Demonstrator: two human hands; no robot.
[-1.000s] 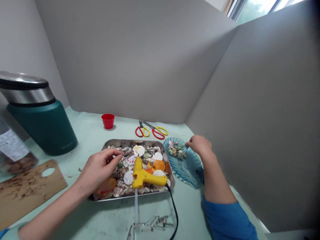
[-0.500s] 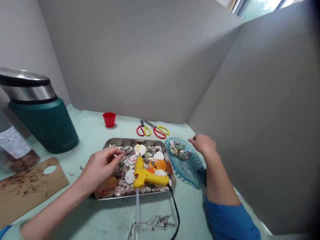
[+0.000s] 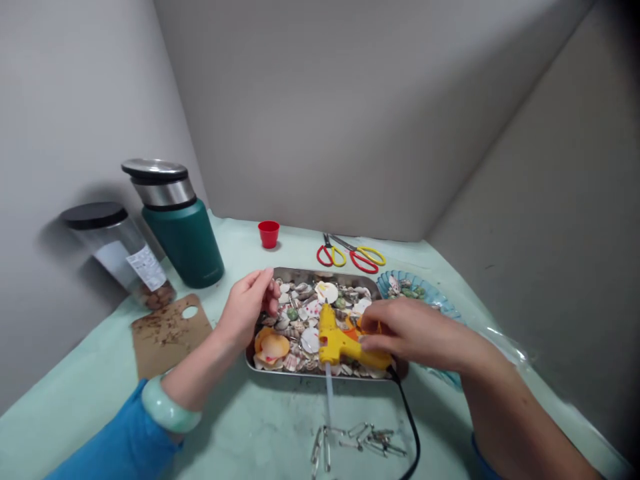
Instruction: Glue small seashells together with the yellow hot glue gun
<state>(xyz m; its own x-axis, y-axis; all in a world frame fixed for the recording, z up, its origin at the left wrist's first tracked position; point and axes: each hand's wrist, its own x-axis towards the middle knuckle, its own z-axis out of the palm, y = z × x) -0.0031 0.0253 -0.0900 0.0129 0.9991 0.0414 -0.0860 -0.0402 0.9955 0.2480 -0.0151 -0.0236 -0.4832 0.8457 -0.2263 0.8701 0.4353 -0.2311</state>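
A metal tray (image 3: pixel 320 375) full of seashells lies on the pale green table covering, with a yellow glue gun (image 3: pixel 345 347) resting across it and a clear glue stick (image 3: pixel 329 393) out of its back. Above the tray's left edge is my left hand (image 3: pixel 250 303), fingers curled together; whether they hold anything is hidden. My right hand (image 3: pixel 405 330) hovers over the glue gun's handle, thumb and fingers curved around it with a gap between them. Behind that hand, a blue scalloped dish (image 3: pixel 390 280) holds more shells.
Two scissors (image 3: pixel 367 259) and a red cup (image 3: pixel 269 235) are behind the tray. At left are a green flask (image 3: pixel 185 243), a clear jar (image 3: pixel 125 257) and a stained brown board (image 3: pixel 165 340). Metal clips (image 3: pixel 375 440) and a black cord (image 3: pixel 413 420) lie in front.
The view has turned left. My right hand has come from beyond the blue dish to the glue gun's handle. My left hand has moved up to the tray's back left corner.
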